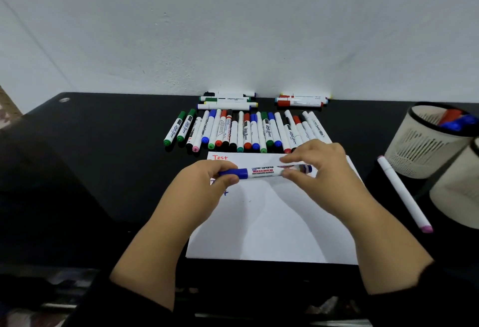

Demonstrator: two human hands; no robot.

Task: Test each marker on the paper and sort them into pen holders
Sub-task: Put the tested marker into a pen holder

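Left hand (207, 179) pinching the blue cap end of a blue whiteboard marker (267, 171); right hand (318, 168) pinching the opposite end of the barrel with thumb and fingertips. Marker held level just above the top part of the paper (272, 223), long axis running left to right across the view, cap pointing left, blue tail pointing right, label facing up. Probably about to uncap or just capped; cannot tell which.

Possible trouble from here: cap pulled off with a jerk, marker slipping from a light 2-finger pinch and rolling into the row of markers (241, 130) lying just beyond the paper, scattering untested ones. Wet tip dragged over a finger or the red "Test" word (220, 157), muddling the marks. Sorting slip also likely: 2 pen holders (425, 142) at the right on the dark surface (103, 171), the farther one already holding red and blue markers, the nearer one's contents out of sight, so a wrong drop easy to make. Loose pink-tipped marker (404, 194) lying between paper and holders, easy to knock while reaching across
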